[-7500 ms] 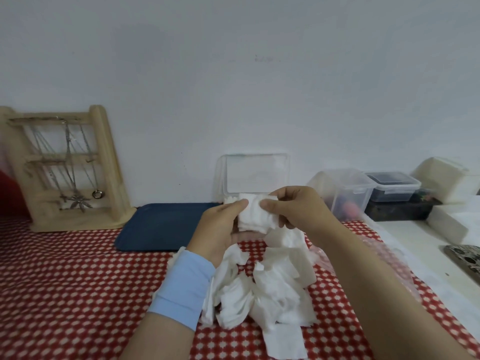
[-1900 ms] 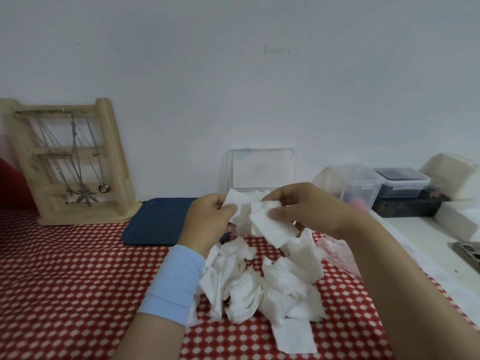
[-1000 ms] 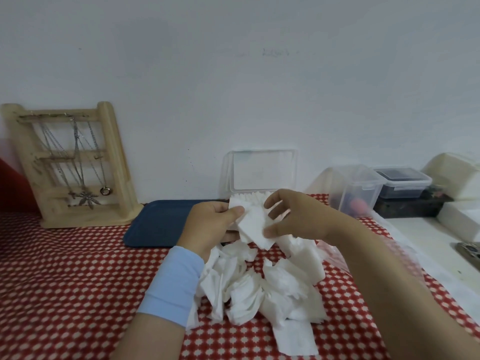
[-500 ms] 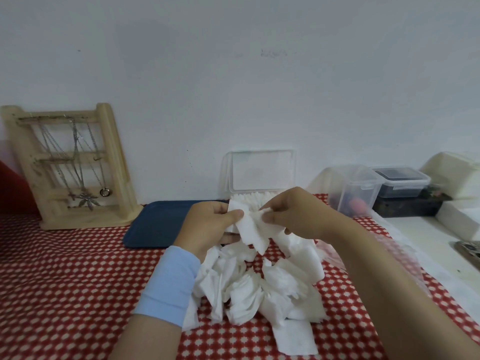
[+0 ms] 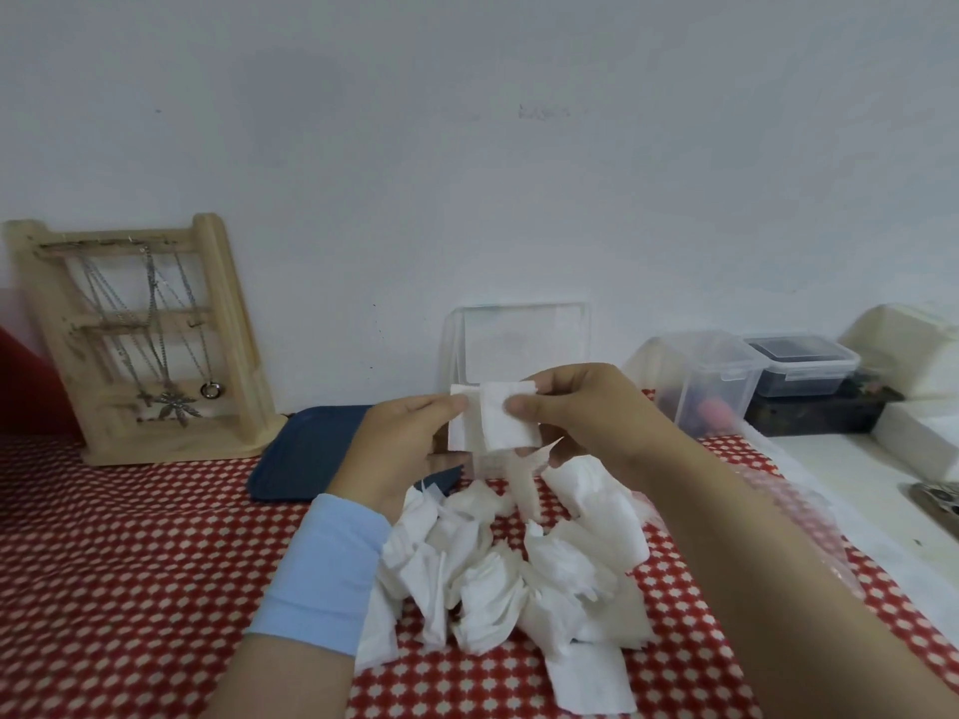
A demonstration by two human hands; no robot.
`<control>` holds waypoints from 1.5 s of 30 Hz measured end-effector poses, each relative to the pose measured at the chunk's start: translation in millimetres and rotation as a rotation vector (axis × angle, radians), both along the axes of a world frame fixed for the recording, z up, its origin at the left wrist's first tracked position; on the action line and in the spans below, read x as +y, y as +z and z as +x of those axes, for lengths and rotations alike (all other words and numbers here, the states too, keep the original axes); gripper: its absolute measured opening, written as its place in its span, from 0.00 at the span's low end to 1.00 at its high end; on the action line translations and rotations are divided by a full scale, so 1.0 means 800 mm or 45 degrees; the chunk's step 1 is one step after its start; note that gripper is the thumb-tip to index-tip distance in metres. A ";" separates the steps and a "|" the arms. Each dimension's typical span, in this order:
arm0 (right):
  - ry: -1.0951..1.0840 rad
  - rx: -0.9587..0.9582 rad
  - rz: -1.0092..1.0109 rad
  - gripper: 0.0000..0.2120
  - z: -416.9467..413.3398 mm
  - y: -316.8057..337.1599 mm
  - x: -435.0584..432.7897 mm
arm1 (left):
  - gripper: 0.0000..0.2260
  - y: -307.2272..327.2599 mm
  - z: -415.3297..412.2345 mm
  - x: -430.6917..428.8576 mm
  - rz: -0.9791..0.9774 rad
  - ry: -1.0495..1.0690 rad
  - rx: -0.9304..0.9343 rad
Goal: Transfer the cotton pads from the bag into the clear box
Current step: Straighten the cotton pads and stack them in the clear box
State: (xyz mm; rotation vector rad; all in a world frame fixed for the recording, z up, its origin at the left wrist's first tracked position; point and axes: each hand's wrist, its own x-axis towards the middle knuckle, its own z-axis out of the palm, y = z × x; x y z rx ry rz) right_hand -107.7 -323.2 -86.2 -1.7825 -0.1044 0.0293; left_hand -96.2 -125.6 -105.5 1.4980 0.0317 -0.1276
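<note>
Holding a small stack of cotton pads (image 5: 493,425) between both hands, I have it raised just in front of the clear box (image 5: 521,345), whose lid stands upright against the wall. My left hand (image 5: 405,448) pinches the stack's left edge with thumb over fingers. My right hand (image 5: 591,412) grips the front pad at its right side, thumb on the face and fingers curled behind. The pads are not squared up: the front one sits offset from those behind it.

That offset is my first worry. If I ease either pinch before the edges line up, the stack could fan apart and drop back onto the pile of loose pads (image 5: 498,573) lying on the red checked cloth (image 5: 129,563) beneath my wrists. One pad (image 5: 521,482) droops just below the stack; I cannot tell whether my fingers have caught it, and it might be dragged along and fall short of the box. Most of the box's body is hidden behind my hands, so I'd be feeding pads in half blind, and a careless push might knock the lid or shove the light box backward. My right forearm lies beside the clear plastic bag (image 5: 809,516) and could sweep it.
</note>
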 end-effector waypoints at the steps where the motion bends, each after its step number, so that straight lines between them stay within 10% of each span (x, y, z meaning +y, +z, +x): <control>1: -0.014 0.007 -0.032 0.08 0.000 -0.002 0.001 | 0.06 0.000 0.001 0.000 0.021 0.025 -0.013; 23: -0.161 -0.066 -0.225 0.10 0.000 -0.008 0.014 | 0.12 0.006 -0.012 -0.012 -0.113 -0.346 0.055; 27: 0.004 -0.181 -0.644 0.04 0.004 -0.005 -0.009 | 0.07 0.000 -0.009 -0.009 -0.003 -0.171 0.029; 33: 0.543 0.125 -1.273 0.23 -0.005 0.000 -0.049 | 0.05 -0.004 -0.002 -0.003 0.034 -0.042 0.013; 45: 0.181 -0.077 -0.650 0.05 0.005 -0.001 -0.042 | 0.07 -0.008 0.000 -0.013 0.165 0.057 -0.069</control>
